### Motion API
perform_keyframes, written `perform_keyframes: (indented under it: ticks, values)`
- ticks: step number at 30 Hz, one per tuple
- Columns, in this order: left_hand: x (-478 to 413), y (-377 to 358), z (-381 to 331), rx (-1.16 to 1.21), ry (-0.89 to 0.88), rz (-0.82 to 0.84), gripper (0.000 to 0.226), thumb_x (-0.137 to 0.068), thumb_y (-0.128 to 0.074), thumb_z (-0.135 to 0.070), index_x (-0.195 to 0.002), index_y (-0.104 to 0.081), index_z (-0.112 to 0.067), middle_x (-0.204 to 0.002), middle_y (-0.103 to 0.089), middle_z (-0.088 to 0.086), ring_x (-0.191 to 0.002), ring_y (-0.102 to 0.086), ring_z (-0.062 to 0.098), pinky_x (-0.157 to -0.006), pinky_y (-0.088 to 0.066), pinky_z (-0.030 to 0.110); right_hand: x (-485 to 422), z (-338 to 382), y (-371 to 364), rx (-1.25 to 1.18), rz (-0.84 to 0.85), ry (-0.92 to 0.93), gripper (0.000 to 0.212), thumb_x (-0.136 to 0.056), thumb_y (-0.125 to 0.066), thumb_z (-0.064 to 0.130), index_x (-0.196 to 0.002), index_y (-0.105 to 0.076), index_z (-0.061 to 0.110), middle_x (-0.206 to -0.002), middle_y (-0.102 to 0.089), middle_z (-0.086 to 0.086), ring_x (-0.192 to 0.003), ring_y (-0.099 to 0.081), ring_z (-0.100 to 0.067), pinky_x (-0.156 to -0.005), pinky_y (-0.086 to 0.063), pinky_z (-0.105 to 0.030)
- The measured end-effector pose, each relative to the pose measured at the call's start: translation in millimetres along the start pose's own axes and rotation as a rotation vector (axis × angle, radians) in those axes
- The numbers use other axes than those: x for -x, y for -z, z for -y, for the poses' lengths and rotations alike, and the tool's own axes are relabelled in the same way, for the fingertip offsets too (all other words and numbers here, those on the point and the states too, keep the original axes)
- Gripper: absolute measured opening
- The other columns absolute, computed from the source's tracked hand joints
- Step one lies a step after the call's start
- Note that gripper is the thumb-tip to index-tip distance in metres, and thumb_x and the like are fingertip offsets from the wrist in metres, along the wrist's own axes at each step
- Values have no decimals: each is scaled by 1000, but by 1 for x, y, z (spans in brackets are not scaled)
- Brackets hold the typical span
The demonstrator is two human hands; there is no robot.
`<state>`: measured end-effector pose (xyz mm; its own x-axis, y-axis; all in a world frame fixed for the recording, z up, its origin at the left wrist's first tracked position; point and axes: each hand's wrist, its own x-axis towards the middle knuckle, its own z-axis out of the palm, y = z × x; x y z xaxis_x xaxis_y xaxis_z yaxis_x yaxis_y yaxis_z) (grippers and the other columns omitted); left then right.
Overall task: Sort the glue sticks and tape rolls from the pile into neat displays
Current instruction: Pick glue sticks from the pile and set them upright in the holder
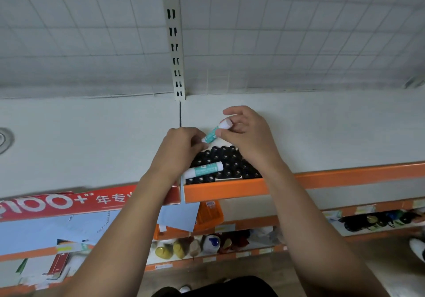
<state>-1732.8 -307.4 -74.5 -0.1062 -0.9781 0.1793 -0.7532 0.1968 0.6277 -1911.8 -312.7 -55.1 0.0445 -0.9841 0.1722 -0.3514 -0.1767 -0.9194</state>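
Note:
A teal-and-white glue stick (215,132) is held tilted above the white shelf (333,131), my left hand (181,148) pinching its lower end and my right hand (247,133) gripping its white cap end. Just below, a block of several black-topped items (226,163) stands packed together at the shelf's front; I cannot tell whether they are tape rolls or glue sticks. A second teal-and-white glue stick (204,170) lies on its side on top of that block, by my left wrist.
An orange rail (230,190) edges the shelf front, with a red printed banner (69,201) to its left. A slotted metal upright (174,44) and wire-grid back panel rise behind. Lower shelves hold orange baskets (209,214), blue sheets (179,216) and assorted goods.

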Motion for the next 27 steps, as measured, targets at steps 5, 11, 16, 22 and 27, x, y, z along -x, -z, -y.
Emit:
perform_keyframes:
  ticks: [5,11,16,22,27]
  values:
    - [2,2,1,-16,1,-29,21,-83,-75,-23,-103,-72,-18,-90,-72,-3,-82,-64,14,-79,-54,34,-2,2,-6,-8,-52,86,29,-78,-79,18,-104,-67,24,-94,-70,15,-86,-66,5,-75,-49,-7]
    - [11,12,11,-122,-30,56,15,-83,-74,-23,-97,-74,-27,-96,-66,-8,-83,-59,12,-77,-50,31,1,3,-8,127,18,214,33,-85,-72,16,-113,-67,34,-93,-62,26,-88,-61,12,-73,-44,0]
    - [15,8,8,-104,3,107,14,-83,-74,-22,-94,-77,-28,-98,-68,-7,-86,-61,12,-80,-52,35,4,0,-9,196,65,225,35,-87,-70,17,-118,-66,33,-95,-63,22,-90,-61,9,-77,-48,-4]
    - [14,6,8,-106,19,83,14,-84,-72,-19,-96,-77,-25,-98,-68,-4,-88,-61,15,-81,-51,35,5,0,-12,203,79,214,34,-87,-69,17,-117,-65,33,-96,-61,24,-91,-60,10,-77,-47,-3]
    - [12,5,7,-107,26,81,13,-85,-70,-18,-95,-78,-24,-99,-68,-3,-88,-61,16,-81,-50,35,5,1,-14,209,94,216,31,-88,-69,18,-116,-65,31,-94,-59,29,-91,-59,10,-76,-46,-2]
